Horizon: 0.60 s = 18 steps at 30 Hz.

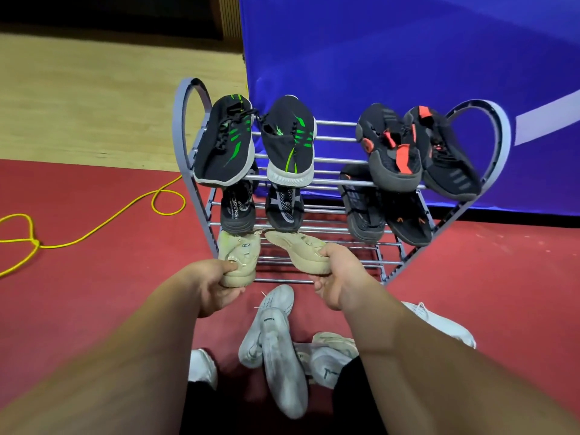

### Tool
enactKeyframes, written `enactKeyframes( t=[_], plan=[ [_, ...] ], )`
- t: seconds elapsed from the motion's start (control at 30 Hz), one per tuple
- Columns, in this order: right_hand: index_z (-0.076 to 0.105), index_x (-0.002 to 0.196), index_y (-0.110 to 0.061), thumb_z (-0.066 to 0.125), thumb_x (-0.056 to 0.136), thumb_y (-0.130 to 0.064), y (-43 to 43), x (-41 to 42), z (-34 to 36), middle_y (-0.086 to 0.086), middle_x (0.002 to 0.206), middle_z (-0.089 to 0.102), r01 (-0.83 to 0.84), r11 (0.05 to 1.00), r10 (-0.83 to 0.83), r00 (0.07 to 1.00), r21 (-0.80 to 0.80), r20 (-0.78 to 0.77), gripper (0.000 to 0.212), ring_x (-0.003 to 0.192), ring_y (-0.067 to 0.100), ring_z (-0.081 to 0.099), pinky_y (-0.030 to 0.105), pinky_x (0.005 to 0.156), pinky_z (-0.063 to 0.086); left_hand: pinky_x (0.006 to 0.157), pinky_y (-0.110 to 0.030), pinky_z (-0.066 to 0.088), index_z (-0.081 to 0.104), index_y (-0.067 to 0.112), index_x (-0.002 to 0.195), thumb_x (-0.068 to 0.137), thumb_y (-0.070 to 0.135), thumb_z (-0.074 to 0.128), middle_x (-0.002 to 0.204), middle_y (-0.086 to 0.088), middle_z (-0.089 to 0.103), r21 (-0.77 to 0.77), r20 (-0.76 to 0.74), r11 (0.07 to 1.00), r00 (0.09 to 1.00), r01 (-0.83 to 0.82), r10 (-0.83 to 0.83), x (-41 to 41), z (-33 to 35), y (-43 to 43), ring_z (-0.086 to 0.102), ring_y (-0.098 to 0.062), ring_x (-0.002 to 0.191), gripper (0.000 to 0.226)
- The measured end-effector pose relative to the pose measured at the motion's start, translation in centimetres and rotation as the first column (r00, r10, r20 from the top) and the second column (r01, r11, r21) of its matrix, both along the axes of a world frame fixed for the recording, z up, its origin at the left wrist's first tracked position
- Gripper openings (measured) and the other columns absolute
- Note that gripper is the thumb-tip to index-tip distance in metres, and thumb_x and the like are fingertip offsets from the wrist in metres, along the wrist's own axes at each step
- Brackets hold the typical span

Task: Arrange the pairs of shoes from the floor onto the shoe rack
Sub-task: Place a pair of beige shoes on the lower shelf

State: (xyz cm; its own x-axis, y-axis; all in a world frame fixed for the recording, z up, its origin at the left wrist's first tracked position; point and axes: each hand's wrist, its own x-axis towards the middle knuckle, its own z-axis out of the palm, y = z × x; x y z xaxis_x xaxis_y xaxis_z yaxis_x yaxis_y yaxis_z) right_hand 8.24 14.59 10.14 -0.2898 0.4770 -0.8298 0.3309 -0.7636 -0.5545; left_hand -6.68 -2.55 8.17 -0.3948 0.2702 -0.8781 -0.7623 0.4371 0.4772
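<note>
A grey metal shoe rack (342,122) with heart-shaped ends stands against a blue panel. Its top shelf holds black-and-green sneakers (226,142) and black-and-red sneakers (395,152). The middle shelf carries black sneakers (237,211) and black sandals (364,211). My left hand (216,287) grips the heel of a beige shoe (240,254) at the bottom shelf's left end. My right hand (337,277) grips the heel of the second beige shoe (301,249), tilted just right of the first.
Several white and pale shoes (276,337) lie on the red floor in front of the rack, one white sneaker (445,321) to the right. A yellow cable (94,230) loops across the floor at left. My knees are at the bottom edge.
</note>
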Motion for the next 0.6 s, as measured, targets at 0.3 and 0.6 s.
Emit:
enactKeyframes(
  t=[0.3,0.6],
  plan=[
    [0.066,0.111,-0.012,0.06,0.095,-0.011,1.2,-1.8,-3.5,0.011,0.111,0.071,0.031,0.999,-0.032,0.998,-0.025,-0.056,0.018,0.093,0.022,0.069,0.033,0.066,0.056,0.103,-0.037,0.05,0.052,-0.001,0.127,0.105,0.006,0.05,0.089,-0.014,0.066,0.04,0.005,0.998,0.999,-0.053,0.053,-2.3,-4.1,2.5,0.065,-0.02,0.08,0.023],
    [0.068,0.106,-0.009,0.053,0.101,0.002,2.3,-4.3,-8.3,0.013,0.104,0.072,0.104,0.985,-0.116,0.99,-0.139,-0.081,0.019,0.09,0.021,0.07,0.033,0.08,0.058,0.086,-0.034,0.055,0.055,0.005,0.134,0.105,0.0,0.046,0.117,-0.011,0.067,0.127,-0.038,0.964,0.97,-0.232,0.238,-5.0,-8.1,6.0,0.073,-0.021,0.089,0.031]
  ],
)
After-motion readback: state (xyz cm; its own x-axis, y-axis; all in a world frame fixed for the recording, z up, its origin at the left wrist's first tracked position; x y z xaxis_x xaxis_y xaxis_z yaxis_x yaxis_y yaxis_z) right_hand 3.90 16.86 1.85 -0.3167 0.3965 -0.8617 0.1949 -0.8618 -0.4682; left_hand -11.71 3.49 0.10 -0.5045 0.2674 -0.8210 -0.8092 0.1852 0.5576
